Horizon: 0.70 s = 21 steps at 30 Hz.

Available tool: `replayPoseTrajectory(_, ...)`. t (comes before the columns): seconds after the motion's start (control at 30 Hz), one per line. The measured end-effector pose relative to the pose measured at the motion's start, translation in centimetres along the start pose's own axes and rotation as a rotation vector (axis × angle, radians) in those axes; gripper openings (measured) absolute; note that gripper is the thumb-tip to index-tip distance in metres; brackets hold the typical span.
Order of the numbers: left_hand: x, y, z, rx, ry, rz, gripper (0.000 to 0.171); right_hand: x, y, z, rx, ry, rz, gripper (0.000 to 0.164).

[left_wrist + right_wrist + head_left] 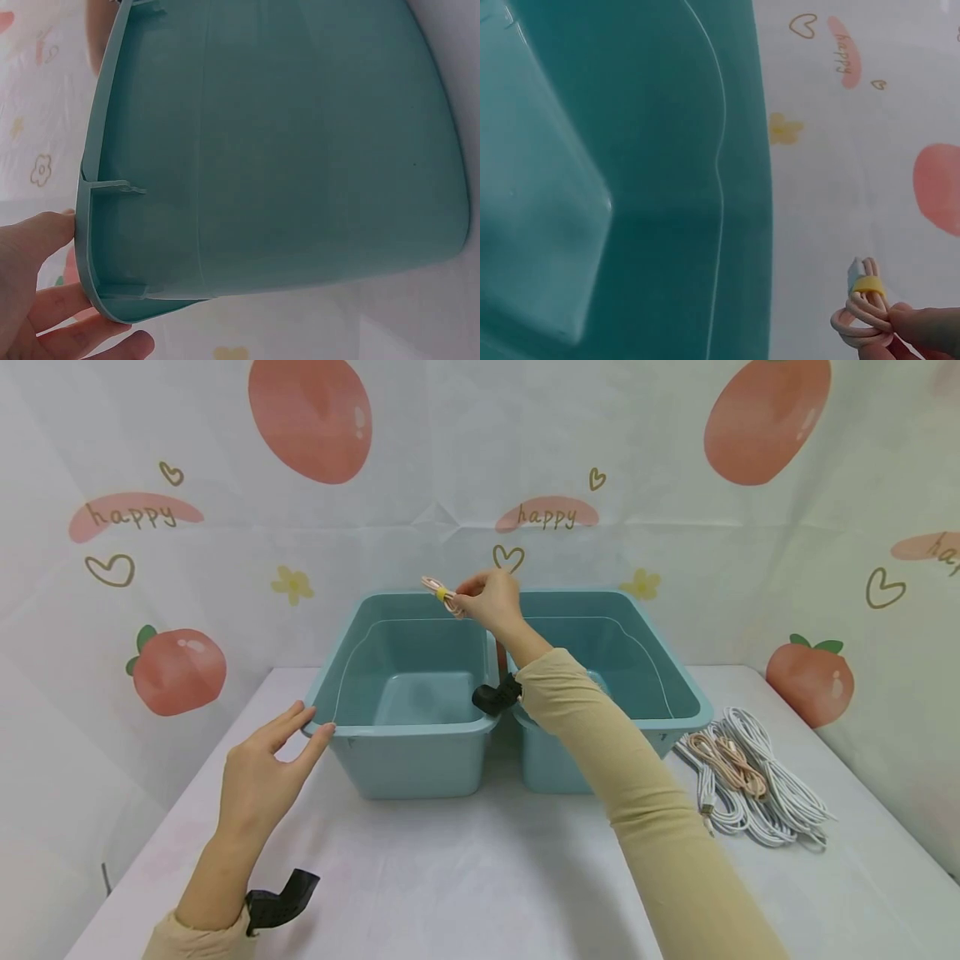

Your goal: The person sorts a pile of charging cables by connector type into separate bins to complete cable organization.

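Note:
My right hand pinches a coiled beige cable bound with a yellow tie, above the back rim of the left teal bin. In the right wrist view the cable shows its tie and a pale plug end, with thumb and fingertips on its loops. My left hand touches the front left corner of that same bin's rim. Seen from the left wrist, the thumb and fingers lie along the corner of the rim, fairly straight. The visible floor of the left bin is bare.
A second teal bin stands to the right, partly behind my right forearm. Beside it on the white table lies a pile of white cables with a beige cable on top. A printed backdrop hangs behind.

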<state>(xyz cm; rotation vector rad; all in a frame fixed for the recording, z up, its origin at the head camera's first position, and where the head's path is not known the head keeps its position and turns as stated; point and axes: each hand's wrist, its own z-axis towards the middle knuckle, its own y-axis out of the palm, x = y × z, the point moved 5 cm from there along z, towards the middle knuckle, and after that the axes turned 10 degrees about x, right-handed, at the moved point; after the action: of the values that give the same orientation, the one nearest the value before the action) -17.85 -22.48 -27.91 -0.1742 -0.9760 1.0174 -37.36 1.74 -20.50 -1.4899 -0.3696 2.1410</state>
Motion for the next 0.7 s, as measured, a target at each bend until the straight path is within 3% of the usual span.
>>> replayPoseTrajectory(0.47,-0.1,0.0,0.0,-0.003,0.002,-0.001,0.046,0.6,1.6,0.2,0.039,0.081,0.012,0.016)
replayPoseTrajectory(0.7,0.0,0.0,0.0,0.001,0.01,-0.005,0.045,1.1,2.3,0.1,0.037,0.08,-0.042,0.017)
